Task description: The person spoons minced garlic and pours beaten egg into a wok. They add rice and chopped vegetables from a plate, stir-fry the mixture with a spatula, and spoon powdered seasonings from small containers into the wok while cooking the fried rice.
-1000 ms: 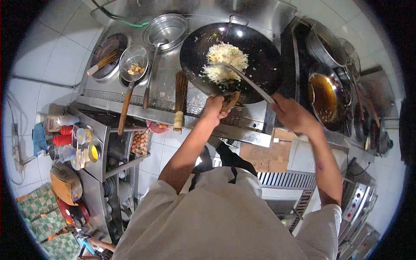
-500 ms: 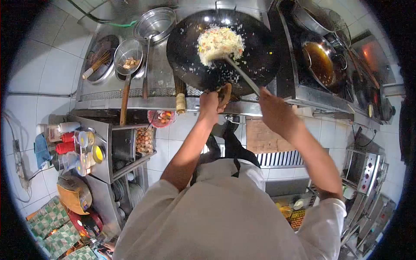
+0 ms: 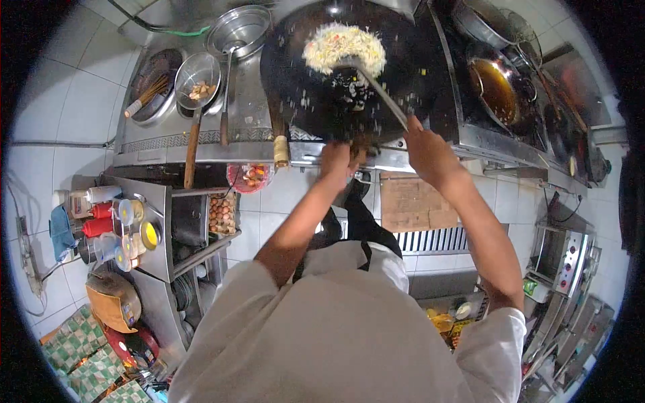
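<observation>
Fried rice (image 3: 346, 46) with bits of orange and yellow lies bunched in the far part of a large black wok (image 3: 295, 111), and loose grains scatter below it. My right hand (image 3: 430, 153) is closed round the metal handle of a long ladle (image 3: 379, 93), whose head is against the near side of the rice. At the wok's near rim, my left hand (image 3: 336, 163) is closed on a brown folded cloth (image 3: 363, 151) at the wok's edge. The cloth is blurred, and the part of the rim under it is hidden.
Left of the wok are a strainer (image 3: 197, 77) with pale pieces, a metal bowl (image 3: 238, 30) and a bamboo brush (image 3: 280, 144). On the right stands a pan of brown liquid (image 3: 496, 91). Sauce containers (image 3: 127, 211) and a tray of eggs (image 3: 222, 213) sit lower left.
The wok has shifted slightly, and the rice has slid toward its far side, with grains thrown loose. The ladle head has moved farther away with it. My left hand is a little lower.
</observation>
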Action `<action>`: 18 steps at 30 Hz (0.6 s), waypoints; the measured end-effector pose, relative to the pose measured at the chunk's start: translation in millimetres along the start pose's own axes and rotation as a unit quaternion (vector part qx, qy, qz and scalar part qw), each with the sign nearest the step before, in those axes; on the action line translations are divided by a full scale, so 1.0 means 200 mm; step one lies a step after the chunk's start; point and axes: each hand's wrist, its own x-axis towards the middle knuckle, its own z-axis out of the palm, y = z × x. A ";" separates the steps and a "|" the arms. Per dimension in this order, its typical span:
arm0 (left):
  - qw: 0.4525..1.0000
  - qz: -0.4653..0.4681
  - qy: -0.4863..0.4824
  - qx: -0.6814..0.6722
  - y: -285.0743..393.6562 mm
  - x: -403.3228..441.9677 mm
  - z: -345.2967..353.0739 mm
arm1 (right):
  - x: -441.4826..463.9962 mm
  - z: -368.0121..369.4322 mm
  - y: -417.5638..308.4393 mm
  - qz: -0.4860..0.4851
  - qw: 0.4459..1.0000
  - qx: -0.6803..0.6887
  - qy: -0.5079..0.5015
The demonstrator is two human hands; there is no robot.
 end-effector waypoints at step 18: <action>0.991 -0.071 0.017 0.114 -0.23 -0.08 -0.15 | -0.08 -0.19 0.01 0.115 0.958 0.261 -0.027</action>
